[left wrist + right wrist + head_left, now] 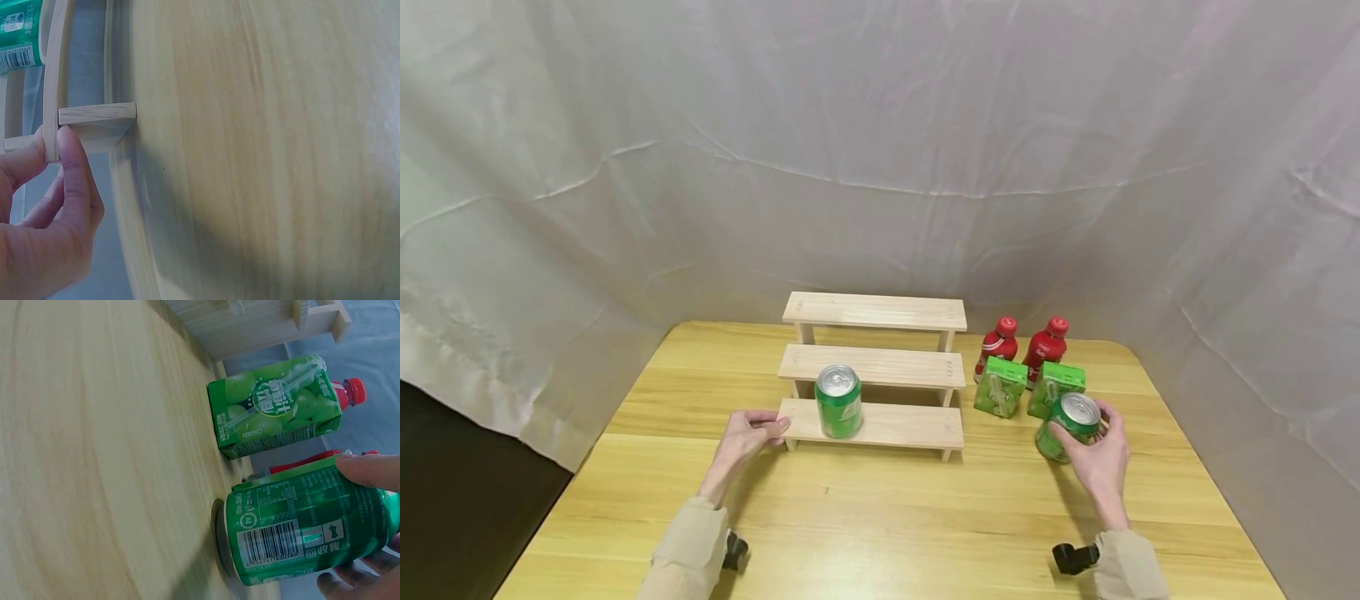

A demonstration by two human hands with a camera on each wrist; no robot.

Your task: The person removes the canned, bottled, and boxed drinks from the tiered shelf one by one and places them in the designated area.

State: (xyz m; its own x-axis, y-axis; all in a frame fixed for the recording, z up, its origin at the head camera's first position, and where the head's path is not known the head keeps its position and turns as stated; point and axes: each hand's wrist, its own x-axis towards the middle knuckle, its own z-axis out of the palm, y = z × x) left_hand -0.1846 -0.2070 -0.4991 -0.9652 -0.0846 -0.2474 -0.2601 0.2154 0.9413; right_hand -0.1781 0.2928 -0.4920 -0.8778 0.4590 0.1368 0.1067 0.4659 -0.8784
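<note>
A three-step wooden shelf [910, 423] stands on the table, its lowest board bearing one green can [840, 408] left of centre. My left hand [748, 435] pinches the left end of that lowest board between thumb and fingers, as the left wrist view also shows. At the right, a second green can [294, 525] is held by my right hand [1103, 454], thumb on one side and fingers round the other. That can is upright, close in front of a green juice carton [1057, 388]. Whether its base touches the table I cannot tell.
Another green juice carton [1001, 387] stands right of the shelf. Two red bottles [997, 343] with red caps are behind the cartons. Pale curtains [880, 167] hang behind and beside the wooden table [880, 525].
</note>
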